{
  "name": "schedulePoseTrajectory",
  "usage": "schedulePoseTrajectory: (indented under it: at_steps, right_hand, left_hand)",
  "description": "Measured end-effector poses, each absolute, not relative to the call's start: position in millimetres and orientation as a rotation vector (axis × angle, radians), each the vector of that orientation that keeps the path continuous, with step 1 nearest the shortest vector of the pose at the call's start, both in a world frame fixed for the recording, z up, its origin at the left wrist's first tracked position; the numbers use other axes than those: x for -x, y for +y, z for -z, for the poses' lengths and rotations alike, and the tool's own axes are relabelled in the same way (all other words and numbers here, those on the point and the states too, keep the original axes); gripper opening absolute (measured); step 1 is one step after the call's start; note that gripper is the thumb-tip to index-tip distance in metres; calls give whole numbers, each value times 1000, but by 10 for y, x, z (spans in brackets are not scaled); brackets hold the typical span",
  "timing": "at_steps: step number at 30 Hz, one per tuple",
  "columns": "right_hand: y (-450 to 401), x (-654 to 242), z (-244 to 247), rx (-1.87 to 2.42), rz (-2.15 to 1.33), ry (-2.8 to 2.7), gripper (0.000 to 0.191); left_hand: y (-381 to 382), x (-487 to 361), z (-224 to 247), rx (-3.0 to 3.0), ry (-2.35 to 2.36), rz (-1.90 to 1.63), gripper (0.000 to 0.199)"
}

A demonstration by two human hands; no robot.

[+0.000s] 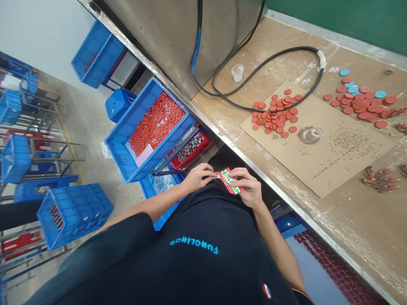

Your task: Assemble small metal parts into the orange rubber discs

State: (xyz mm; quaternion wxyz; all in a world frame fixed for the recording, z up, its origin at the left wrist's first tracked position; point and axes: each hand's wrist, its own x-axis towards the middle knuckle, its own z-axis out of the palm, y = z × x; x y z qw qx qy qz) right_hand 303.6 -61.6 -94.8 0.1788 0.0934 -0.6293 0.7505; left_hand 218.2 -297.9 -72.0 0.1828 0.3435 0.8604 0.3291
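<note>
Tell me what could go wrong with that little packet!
The small red and green packet is pinched between the left hand and the right hand, above a blue crate, so it might slip and drop in there. The right forearm is close to the table's metal edge and could scrape it. A bump might also spill the red discs heaped in the nearby blue crate.
</note>
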Motion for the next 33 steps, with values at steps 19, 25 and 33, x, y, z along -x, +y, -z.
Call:
schedulePoseTrajectory:
  at_steps: [19,25,33]
  right_hand:
    - [-483,-3131,595,-232,-2140,-1597,8]
    - [-528,-3122,489,-190,-2218,-1541,30]
    - [-535,-3066,472,-151,-2101,-1642,49]
  left_hand:
    - [-2440,-1797,567,-799,2300,-388,12]
    - [-2225,-1699,710,-801,2256,-337,24]
    - [-2428,-1447,711,-1038,2000,-406,35]
